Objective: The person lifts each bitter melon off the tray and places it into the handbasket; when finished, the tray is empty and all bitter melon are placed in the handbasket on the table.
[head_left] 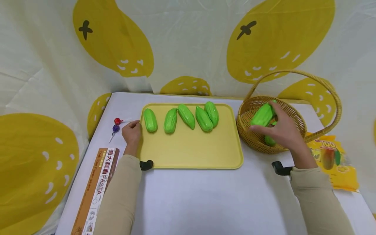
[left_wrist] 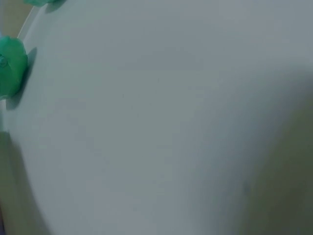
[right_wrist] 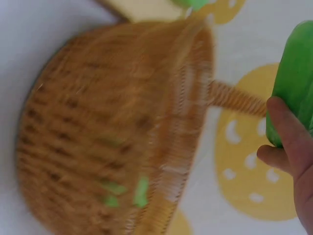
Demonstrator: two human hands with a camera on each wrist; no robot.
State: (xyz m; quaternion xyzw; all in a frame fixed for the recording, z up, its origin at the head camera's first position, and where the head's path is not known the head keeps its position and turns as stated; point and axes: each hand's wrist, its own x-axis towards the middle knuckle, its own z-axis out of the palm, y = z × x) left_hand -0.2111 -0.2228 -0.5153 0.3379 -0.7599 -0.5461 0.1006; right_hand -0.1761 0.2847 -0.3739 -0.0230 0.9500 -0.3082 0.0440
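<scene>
My right hand grips a green bitter melon above the wicker basket, thumb on one side and fingers on the other. In the right wrist view, the held bitter melon is beyond the basket's rim. More green shows inside the basket, partly hidden by the hand. My left hand holds the left rim of the yellow tray with curled fingers. Several bitter melons lie in a row along the tray's far half. In the left wrist view, only parts of bitter melons and the tray surface appear.
Left of the tray lie a red lollipop and a purple lollipop. A pasta box is beside the left forearm. The basket's tall handle arches up at the right. A yellow candy bag lies behind the right forearm.
</scene>
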